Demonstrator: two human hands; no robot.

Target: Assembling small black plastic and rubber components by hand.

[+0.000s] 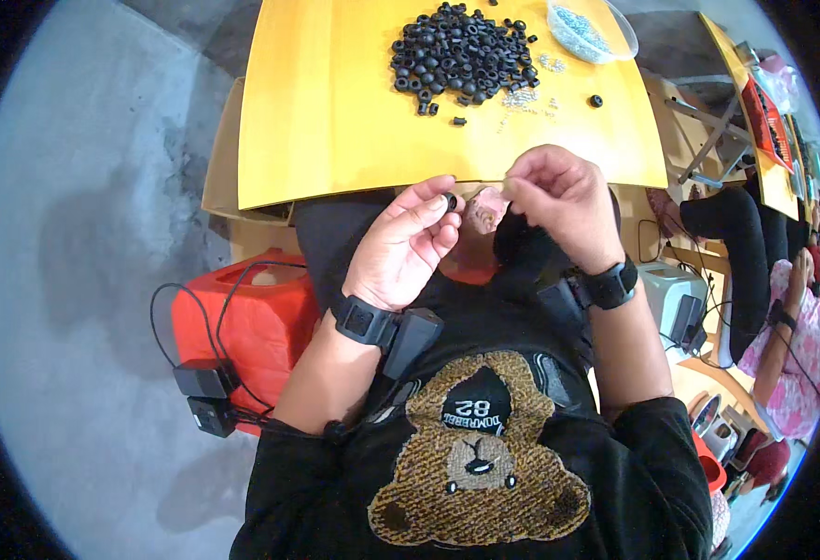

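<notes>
My left hand (399,241) pinches a small black cap-like part (450,202) between thumb and fingertips, just off the table's near edge. To its right, the thumb and fingers of my right hand (567,207) are pressed together; what they hold, if anything, is too small to make out. A gap separates the two hands. Past them on the yellow table (326,112) lies a heap of small black round parts (461,56). Small silvery springs or metal bits (522,99) are scattered at the heap's near right side.
A clear plastic tub (626,39) of tiny bluish-silver pieces stands at the table's far right. One black part (596,101) lies apart. At my left is a red-covered stool (251,308) with black cables. Another person (788,327) sits far right near a second yellow table (727,65).
</notes>
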